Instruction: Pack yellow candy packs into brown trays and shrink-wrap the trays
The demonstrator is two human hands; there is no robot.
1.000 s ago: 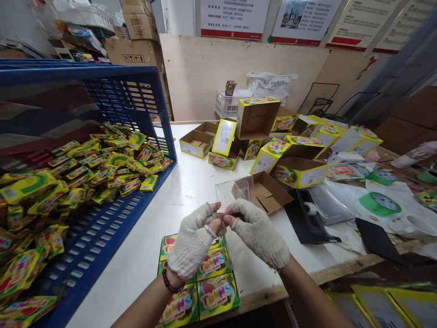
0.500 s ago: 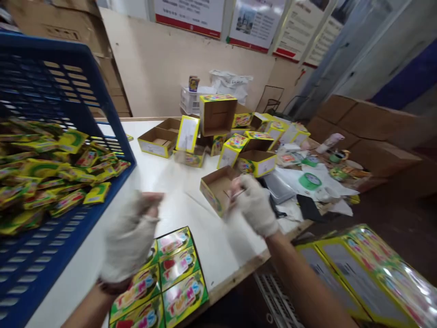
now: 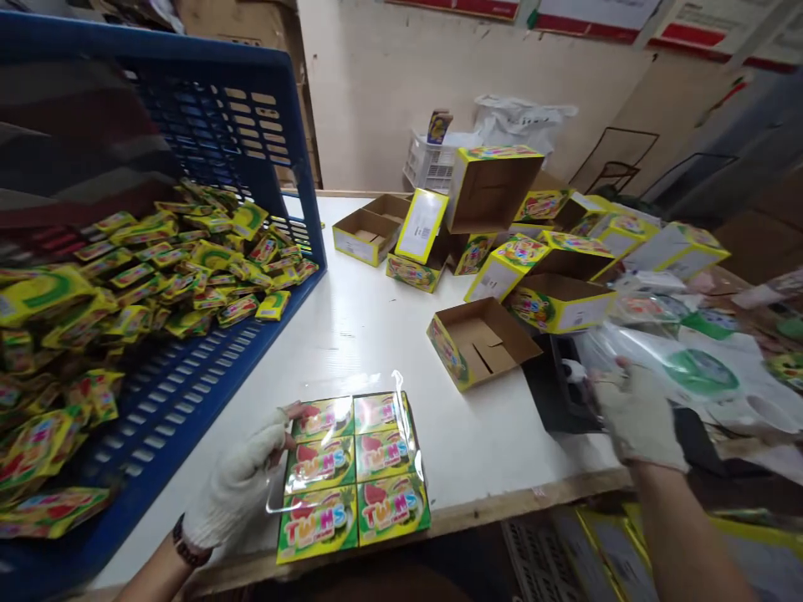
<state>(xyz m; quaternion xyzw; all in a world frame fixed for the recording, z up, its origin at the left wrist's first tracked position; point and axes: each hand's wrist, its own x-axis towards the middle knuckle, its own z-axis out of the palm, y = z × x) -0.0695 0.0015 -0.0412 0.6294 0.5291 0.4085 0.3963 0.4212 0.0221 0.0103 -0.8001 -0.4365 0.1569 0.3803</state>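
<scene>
The block of six candy packs [image 3: 355, 472] sits flat on the white tabletop [image 3: 370, 334], right at the near edge, with a clear plastic bag [image 3: 401, 418] draped loosely over the top. The left hand [image 3: 242, 485], in a white fingerless glove, is rested at the block's left side, fingertips pinching the bag's film at the upper left corner. So that grip is closed lightly on the bag, not on the packs themselves.

The right hand [image 3: 636, 414], gloved too, is off to the right over the black tape dispenser [image 3: 565, 393], and its grip looks closed on a bunch of clear plastic film [image 3: 633, 351], though it's blurry, so how tight can't be told.

If the block is to be wrapped cleanly, it's probably best kept squared up. The packs are only loosely butted together, so a hard tug on the film could be enough to skew them or nudge the front row off the edge.

Around it: a big blue crate [image 3: 188, 368] full of loose candy packs [image 3: 156, 276] is just to the left, nearly touching that arm. An open cardboard box [image 3: 480, 343] lies beyond the block, with a heap of yellow boxes [image 3: 533, 251] further back. A green tape roll [image 3: 699, 372] sits in the clutter under the right hand's film.
</scene>
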